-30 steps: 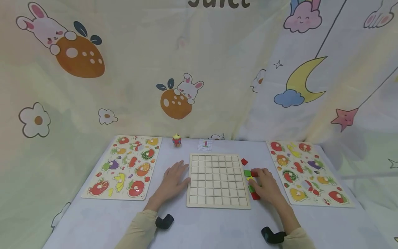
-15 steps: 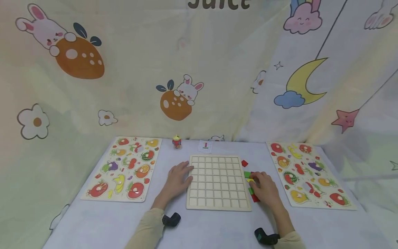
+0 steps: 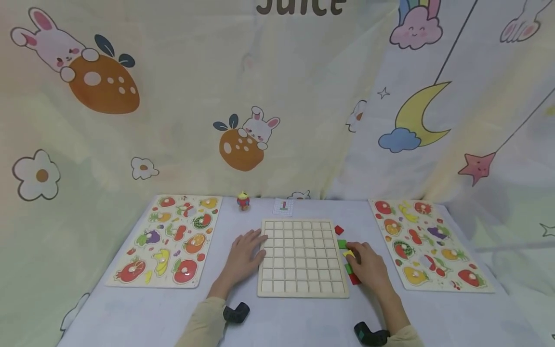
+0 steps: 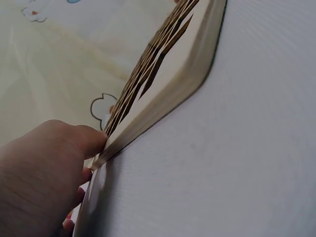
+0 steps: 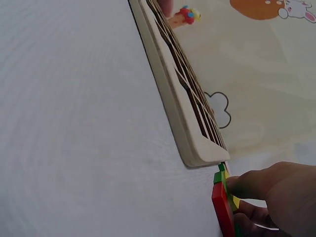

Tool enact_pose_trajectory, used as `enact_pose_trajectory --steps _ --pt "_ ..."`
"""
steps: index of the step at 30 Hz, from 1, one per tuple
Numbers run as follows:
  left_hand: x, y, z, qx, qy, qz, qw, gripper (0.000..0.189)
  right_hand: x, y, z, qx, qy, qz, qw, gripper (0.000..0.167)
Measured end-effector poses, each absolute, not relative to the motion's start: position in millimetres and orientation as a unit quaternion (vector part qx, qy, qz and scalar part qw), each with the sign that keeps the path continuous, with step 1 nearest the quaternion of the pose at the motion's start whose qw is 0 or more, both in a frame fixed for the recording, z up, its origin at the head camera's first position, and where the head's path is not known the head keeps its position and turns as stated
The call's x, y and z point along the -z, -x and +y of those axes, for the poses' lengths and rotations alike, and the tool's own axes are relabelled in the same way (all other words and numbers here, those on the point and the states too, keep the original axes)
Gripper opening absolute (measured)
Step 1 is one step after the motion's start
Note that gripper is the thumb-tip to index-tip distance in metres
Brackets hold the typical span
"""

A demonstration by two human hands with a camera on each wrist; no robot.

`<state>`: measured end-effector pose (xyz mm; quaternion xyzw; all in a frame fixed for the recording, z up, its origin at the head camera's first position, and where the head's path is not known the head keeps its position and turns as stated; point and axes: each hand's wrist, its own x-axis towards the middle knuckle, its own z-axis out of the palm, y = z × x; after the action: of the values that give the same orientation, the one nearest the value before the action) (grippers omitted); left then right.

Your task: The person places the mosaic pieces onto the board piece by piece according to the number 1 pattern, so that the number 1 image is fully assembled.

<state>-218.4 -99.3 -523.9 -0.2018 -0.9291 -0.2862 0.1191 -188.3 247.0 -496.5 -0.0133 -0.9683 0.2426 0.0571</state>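
Observation:
The wooden grid board [image 3: 303, 258] lies flat in the middle of the table. At its left edge rests my left hand [image 3: 243, 258], fingers extended; in the left wrist view the thumb [image 4: 91, 140] touches the board's rim. Beside the right edge, my right hand [image 3: 368, 265] pinches a small yellow tile [image 3: 348, 253] between thumb and fingers. Around it lie a green tile [image 3: 342, 244], another green tile [image 3: 349, 268] and a red tile [image 3: 354, 279]. A separate red tile [image 3: 339, 230] sits near the board's upper right corner.
Fruit puzzle boards lie on the left [image 3: 165, 241] and right [image 3: 427, 246]. Behind the grid board are a small toy figure [image 3: 243, 201] and a pattern card [image 3: 283, 207]. A printed curtain [image 3: 182, 120] hangs at the table's back edge.
My left hand has shifted right, its fingertips onto the board's edge. My right hand has drawn its fingers in around the yellow tile. A red tile seen earlier under the fingers is now hidden.

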Motion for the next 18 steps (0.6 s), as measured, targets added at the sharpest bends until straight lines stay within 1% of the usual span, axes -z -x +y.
enact_pose_trajectory --steps 8,15,18 --pt "525.4 213.1 -100.2 0.286 0.204 -0.929 0.114 0.041 499.6 180.4 249.1 -0.292 0.035 -0.955 0.035 0.032" --pt "525.5 216.0 -99.8 0.283 0.205 -0.929 0.117 0.041 496.5 184.7 254.7 -0.328 0.025 -0.944 0.028 0.022" --pt "524.2 217.2 -100.0 0.287 0.204 -0.929 0.117 0.042 494.1 187.9 255.3 -0.340 0.017 -0.940 0.033 0.025"
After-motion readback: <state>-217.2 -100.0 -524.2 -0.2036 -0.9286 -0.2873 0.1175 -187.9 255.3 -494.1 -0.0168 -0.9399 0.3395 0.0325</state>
